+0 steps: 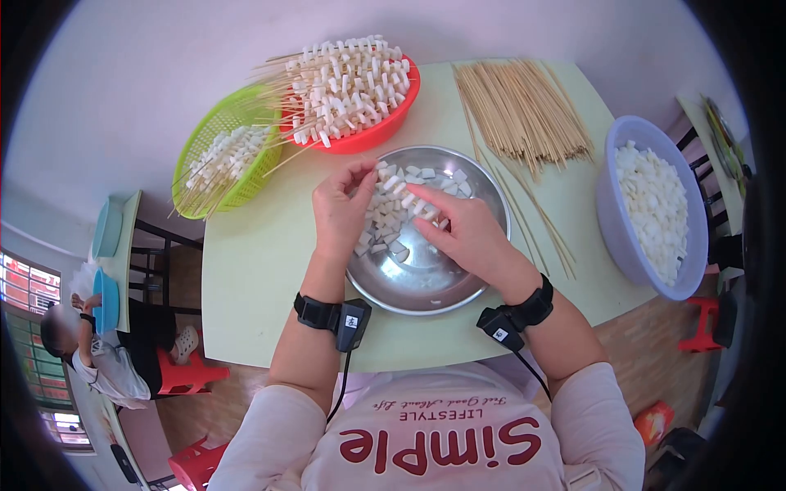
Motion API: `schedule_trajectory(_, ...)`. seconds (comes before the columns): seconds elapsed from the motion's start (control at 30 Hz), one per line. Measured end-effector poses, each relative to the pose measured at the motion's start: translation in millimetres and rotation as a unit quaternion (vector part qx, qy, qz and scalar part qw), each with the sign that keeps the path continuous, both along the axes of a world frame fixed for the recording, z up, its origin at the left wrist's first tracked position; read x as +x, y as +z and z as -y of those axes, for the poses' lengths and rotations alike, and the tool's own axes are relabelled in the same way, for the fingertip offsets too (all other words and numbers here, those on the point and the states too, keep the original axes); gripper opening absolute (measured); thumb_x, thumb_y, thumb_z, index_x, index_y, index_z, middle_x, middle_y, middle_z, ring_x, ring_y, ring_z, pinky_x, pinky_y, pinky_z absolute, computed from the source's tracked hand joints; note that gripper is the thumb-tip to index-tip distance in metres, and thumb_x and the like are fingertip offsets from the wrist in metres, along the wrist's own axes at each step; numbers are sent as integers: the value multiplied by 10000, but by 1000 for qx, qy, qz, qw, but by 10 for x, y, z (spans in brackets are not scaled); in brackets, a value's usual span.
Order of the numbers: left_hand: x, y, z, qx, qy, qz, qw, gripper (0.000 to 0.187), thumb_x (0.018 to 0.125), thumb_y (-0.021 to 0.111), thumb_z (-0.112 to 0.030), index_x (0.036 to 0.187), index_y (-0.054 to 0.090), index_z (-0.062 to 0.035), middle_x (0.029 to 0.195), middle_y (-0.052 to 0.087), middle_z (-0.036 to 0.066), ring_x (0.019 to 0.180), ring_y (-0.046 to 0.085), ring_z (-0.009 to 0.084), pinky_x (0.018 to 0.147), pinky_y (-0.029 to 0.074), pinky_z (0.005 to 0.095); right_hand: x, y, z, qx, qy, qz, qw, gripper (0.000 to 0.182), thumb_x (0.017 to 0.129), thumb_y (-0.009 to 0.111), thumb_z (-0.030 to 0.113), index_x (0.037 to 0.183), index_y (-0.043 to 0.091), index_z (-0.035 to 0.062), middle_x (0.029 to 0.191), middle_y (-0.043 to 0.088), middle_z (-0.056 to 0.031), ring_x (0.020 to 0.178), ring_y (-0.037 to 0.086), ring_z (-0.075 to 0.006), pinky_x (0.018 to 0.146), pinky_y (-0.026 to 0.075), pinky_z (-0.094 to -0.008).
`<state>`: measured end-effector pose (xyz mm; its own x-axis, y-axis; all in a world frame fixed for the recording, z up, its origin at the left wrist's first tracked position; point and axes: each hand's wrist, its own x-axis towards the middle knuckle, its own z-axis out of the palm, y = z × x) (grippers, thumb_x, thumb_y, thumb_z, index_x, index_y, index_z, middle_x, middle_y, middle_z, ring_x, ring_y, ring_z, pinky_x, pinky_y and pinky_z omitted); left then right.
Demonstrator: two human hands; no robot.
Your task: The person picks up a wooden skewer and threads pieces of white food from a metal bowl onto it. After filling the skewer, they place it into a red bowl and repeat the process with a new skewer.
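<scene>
Both hands are held over the steel bowl [426,282]; the left hand [340,211] and right hand [468,233] fingers are pinched on white cubes [391,214], the grip partly hidden.

A small food-prep room where I make skewers by hand.

I sit at a pale green counter [262,270] set out for batch work: a steel bowl [458,282] of white cubes right before me, a heap of bamboo sticks [524,106] spread beyond it, a lilac basin [610,221] full of more cubes at my right, and a red basket [385,127] and a green basket [217,123] piled with finished skewers at the far left. Low red plastic stools [192,372] stand on a tiled floor, another person [98,360] sits at a second counter [123,245] with blue bowls [106,299], and a barred window [24,286] lies beyond them.
</scene>
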<state>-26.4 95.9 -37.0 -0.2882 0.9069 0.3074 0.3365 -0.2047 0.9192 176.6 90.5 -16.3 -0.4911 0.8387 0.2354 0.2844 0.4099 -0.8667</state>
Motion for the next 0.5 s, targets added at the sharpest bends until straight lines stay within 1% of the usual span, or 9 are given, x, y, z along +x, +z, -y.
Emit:
schedule_trajectory(0.07,-1,-2,-1,7,0,0,1000,167,864,633,-20,1022,671,19,872,691,60,784,641,96,728,515,237,-7,-18,-5,45,-6,18,999,463,838,658,188,1289,563,144,656,594,-126,507,518,-142,534,446,-281)
schedule_trajectory(0.1,-3,-15,-2,14,-2,-4,1000,171,862,635,-21,1025,667,20,882,692,63,790,642,100,730,516,240,-14,-20,-6,47,-5,18,999,463,838,658,188,1289,563,144,656,594,-126,507,518,-142,534,446,-281)
schedule_trajectory(0.17,-15,-21,-6,24,-3,-8,1000,175,860,637,-22,1027,664,21,891,692,66,797,643,103,733,516,242,-19,-28,-5,30,-3,-6,1000,458,838,661,181,1285,570,144,664,609,-84,522,502,-107,538,438,-267)
schedule_trajectory(0.2,-20,-20,-7,31,-1,-20,999,183,857,639,-24,1033,659,21,899,691,67,805,643,106,738,515,246,-19,-37,-6,32,-2,-6,999,458,838,661,181,1285,570,144,664,609,-84,522,502,-107,538,438,-267)
schedule_trajectory(0.27,-27,-26,-13,39,1,-31,999,191,855,641,-25,1040,654,22,907,690,68,813,642,109,744,515,250,-19,-50,-5,-67,10,-64,996,451,839,664,163,1280,578,135,661,605,-29,534,476,-69,532,424,-247)
schedule_trajectory(0.37,-28,-44,-24,54,-8,-32,998,197,852,640,-25,1042,648,24,906,687,68,817,641,115,754,514,257,1,6,-13,-60,8,-51,997,445,835,672,145,1271,588,131,672,591,8,544,451,-43,527,405,-223)
schedule_trajectory(0.4,-29,-44,-23,55,-10,-39,998,203,856,634,-22,1054,640,22,910,685,69,822,640,118,760,512,257,13,8,-20,-59,7,-52,997,445,835,672,145,1271,588,131,672,591,8,544,451,-43,527,405,-223)
schedule_trajectory(0.47,-16,-22,-20,57,-15,-46,997,210,861,628,-19,1067,631,19,914,682,70,827,639,121,767,509,256,41,-2,-40,-9,13,-29,999,411,869,647,187,1263,577,88,737,620,-31,554,507,-76,523,426,-230)
schedule_trajectory(0.5,-2,6,-11,61,-28,-8,998,218,866,624,-19,1082,622,15,919,679,70,832,638,122,771,507,256,37,-21,-59,-9,11,-30,999,411,869,647,187,1263,577,88,737,620,-31,554,507,-76,523,426,-230)
